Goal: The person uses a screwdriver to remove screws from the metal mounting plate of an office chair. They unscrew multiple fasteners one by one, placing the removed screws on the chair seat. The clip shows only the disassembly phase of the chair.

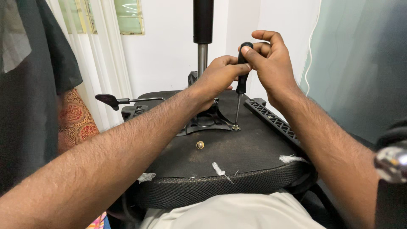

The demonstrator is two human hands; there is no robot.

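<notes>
Screwdriver on a mounting screw of the upturned chair seat

I see the right hand (271, 63) closed around the black handle of the screwdriver (241, 80), thumb and fingers wrapped near its top; the left hand (218, 76) has its fingers curled shut on the handle lower down, steadying it. The shaft stands nearly upright, its tip seated in a screw (235, 127) at the corner of the metal plate (207, 123) on the underside of the seat (237, 152), which rests across the lap. A second brass-coloured screw (200, 145) sits in the seat panel just in front of the plate, apart from it. I judge the fastening partly complete: one screw under the tool, others hidden by the hands, so I cannot tell how many are left
</notes>
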